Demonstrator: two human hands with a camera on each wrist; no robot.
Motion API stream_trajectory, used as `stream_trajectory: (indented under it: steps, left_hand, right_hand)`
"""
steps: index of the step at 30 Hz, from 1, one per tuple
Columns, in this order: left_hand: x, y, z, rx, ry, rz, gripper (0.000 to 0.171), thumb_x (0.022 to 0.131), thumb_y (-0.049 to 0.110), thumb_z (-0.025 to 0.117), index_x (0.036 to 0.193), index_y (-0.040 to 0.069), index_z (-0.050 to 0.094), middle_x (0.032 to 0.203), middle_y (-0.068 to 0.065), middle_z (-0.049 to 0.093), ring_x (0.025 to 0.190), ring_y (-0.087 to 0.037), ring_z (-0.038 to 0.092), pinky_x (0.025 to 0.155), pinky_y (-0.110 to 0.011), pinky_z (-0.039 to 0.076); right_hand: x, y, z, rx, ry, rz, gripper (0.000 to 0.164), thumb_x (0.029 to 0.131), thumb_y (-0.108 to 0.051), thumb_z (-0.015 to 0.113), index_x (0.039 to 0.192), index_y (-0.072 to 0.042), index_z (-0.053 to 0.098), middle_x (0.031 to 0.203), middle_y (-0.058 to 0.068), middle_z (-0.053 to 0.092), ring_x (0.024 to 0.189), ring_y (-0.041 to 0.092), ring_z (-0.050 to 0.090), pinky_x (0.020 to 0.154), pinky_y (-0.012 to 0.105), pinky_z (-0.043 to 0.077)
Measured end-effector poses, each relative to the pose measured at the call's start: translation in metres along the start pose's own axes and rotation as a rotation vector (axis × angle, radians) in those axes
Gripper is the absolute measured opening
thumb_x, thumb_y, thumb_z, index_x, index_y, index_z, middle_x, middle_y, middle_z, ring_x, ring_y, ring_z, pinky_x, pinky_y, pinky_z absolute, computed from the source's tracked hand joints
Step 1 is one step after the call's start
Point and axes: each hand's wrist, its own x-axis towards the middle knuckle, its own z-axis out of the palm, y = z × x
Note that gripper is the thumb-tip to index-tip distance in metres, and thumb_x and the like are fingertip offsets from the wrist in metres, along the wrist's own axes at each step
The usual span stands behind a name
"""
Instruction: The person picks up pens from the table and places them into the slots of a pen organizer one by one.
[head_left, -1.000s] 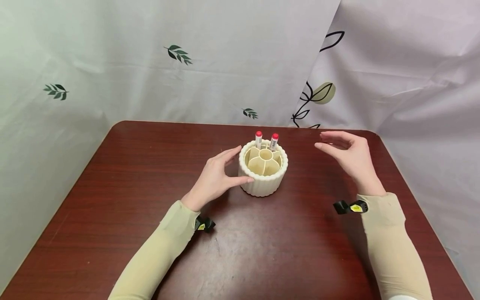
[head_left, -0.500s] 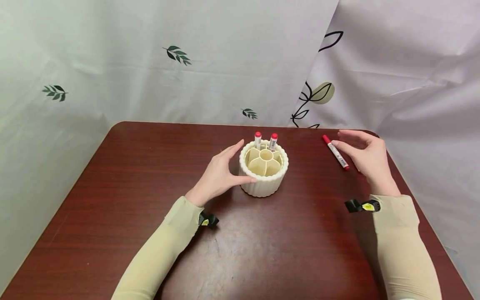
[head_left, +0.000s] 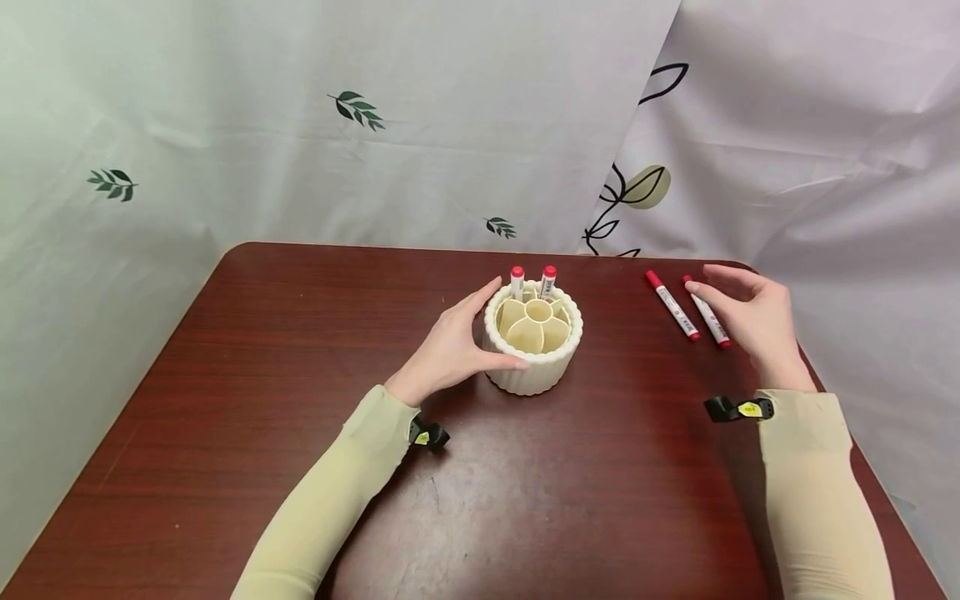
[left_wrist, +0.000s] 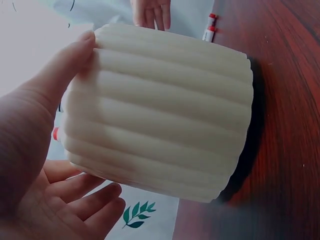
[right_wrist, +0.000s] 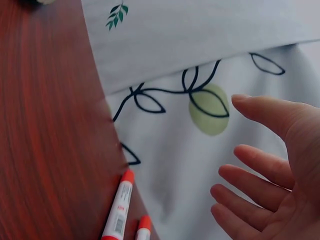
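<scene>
My left hand (head_left: 450,348) holds a cream, fluted pen holder (head_left: 531,377), thumb on the near side of its rim and fingers round the far left side. Inside are petal-shaped compartments. Two red-capped white markers (head_left: 517,285) stand in the back ones. At the right, two more such markers lie slanted on the table: a left one (head_left: 672,307) and a right one (head_left: 711,318). Over the right one is my right hand (head_left: 759,323), its thumb tip overlapping the marker's far end in the head view. In the right wrist view its fingers (right_wrist: 255,185) are spread and relaxed, holding nothing.
The dark red wooden table (head_left: 247,350) has rounded back corners. A pale curtain (head_left: 420,167) with leaf prints hangs behind its back edge and along the sides. Black wrist cameras (head_left: 738,409) sit on both sleeves.
My right hand has moved right, bringing both lying markers into view in the head view. My left hand and the pen holder have shifted slightly right.
</scene>
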Motion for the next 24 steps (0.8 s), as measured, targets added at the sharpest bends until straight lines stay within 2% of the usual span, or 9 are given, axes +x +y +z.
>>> stream_trajectory:
  steps: [3,7,16,20,24]
  left_hand:
    - [0.002,-0.001,0.002,-0.025,-0.013,-0.017,0.119,0.065,0.05,0.096,0.161,0.017,0.033,0.158,0.002,0.041,0.139,-0.008,0.04,0.113,-0.034,0.035]
    - [0.004,-0.004,0.004,-0.061,-0.028,-0.026,0.118,0.064,0.05,0.096,0.16,0.018,0.034,0.157,0.004,0.042,0.138,-0.006,0.041,0.112,-0.034,0.036]
    - [0.004,-0.006,0.004,-0.093,-0.03,-0.029,0.118,0.064,0.049,0.097,0.159,0.018,0.036,0.155,0.011,0.043,0.136,-0.003,0.043,0.111,-0.032,0.037]
    - [0.004,-0.005,0.004,-0.08,-0.019,-0.022,0.118,0.063,0.049,0.097,0.159,0.017,0.036,0.155,0.011,0.043,0.136,-0.002,0.043,0.111,-0.03,0.036]
    - [0.002,-0.003,0.004,-0.062,-0.009,-0.026,0.118,0.064,0.05,0.096,0.159,0.017,0.036,0.156,0.01,0.042,0.136,-0.003,0.043,0.11,-0.029,0.036]
  right_hand:
    - [0.002,0.006,-0.001,-0.046,-0.003,0.034,0.062,0.085,-0.049,0.081,0.135,-0.016,0.068,0.122,-0.008,0.066,0.11,0.007,0.054,0.081,0.011,0.041]
    - [0.004,0.014,-0.001,-0.082,-0.022,0.064,0.068,0.086,-0.055,0.077,0.139,-0.014,0.065,0.136,0.006,0.06,0.119,0.015,0.047,0.083,0.016,0.039]
    - [0.009,0.033,0.004,-0.097,-0.064,0.068,0.071,0.087,-0.055,0.076,0.14,-0.009,0.063,0.142,0.011,0.056,0.123,0.02,0.043,0.086,0.023,0.038]
    - [0.012,0.04,0.008,-0.155,-0.07,0.051,0.07,0.087,-0.055,0.076,0.139,-0.009,0.064,0.136,0.014,0.06,0.118,0.022,0.045,0.084,0.025,0.037]
    - [0.014,0.047,0.013,-0.21,-0.075,0.036,0.067,0.087,-0.054,0.076,0.136,-0.009,0.067,0.118,0.002,0.072,0.108,0.014,0.05,0.08,0.025,0.039]
